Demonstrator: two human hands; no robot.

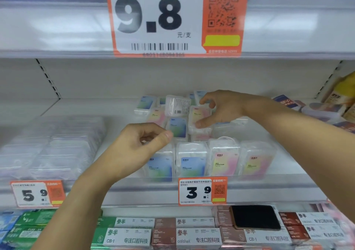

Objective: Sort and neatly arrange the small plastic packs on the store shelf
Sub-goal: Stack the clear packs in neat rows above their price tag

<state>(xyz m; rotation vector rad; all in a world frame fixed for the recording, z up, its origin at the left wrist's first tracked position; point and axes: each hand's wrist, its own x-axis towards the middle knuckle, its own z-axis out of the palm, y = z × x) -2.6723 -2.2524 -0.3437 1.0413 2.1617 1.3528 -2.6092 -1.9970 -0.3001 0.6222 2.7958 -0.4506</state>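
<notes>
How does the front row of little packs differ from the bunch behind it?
The front row stands upright, side by side, labels forward, blue packs left and pink right. The back pile is jumbled: packs tilted, colours mixed, one showing its barcode side. Both are the same clear plastic packs.

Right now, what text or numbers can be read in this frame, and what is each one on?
"9.8" and "元/支": large price tag on the upper shelf edge.
"3.9": price tag below the small plastic packs.
"5.9": price tag at lower left.
"参半", "CB-1", "oralshark", "专注口腔科技": boxes on the bottom shelf.
Pack labels, barcode digits and QR captions are too blurred to read.
</notes>
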